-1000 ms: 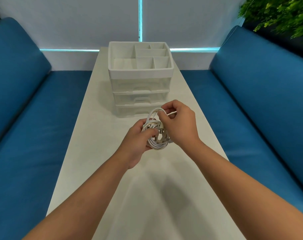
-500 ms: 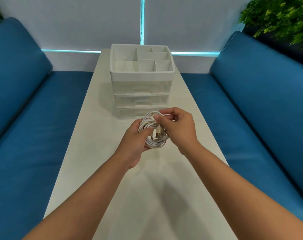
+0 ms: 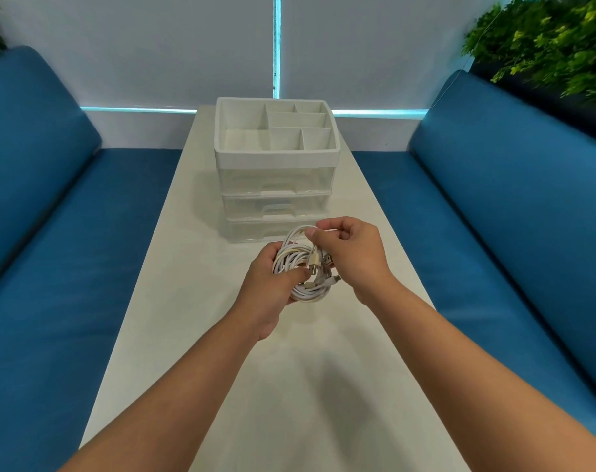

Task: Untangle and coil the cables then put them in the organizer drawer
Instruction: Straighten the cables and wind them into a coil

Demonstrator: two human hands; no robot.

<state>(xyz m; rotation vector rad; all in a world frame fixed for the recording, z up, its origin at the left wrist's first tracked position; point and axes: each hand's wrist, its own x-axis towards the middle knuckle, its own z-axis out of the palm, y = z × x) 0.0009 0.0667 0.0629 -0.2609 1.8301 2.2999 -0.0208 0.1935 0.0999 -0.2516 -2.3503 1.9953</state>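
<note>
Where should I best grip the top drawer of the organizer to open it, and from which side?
Grip the recessed handle at the bottom middle of the top drawer. Come from the front, the side facing the person, fingers hooked under it. The front is otherwise smooth, and both hands are busy holding the cables.

Bright even light, soft shadows on table [image 3: 194, 335], wide-angle edge distortion
</note>
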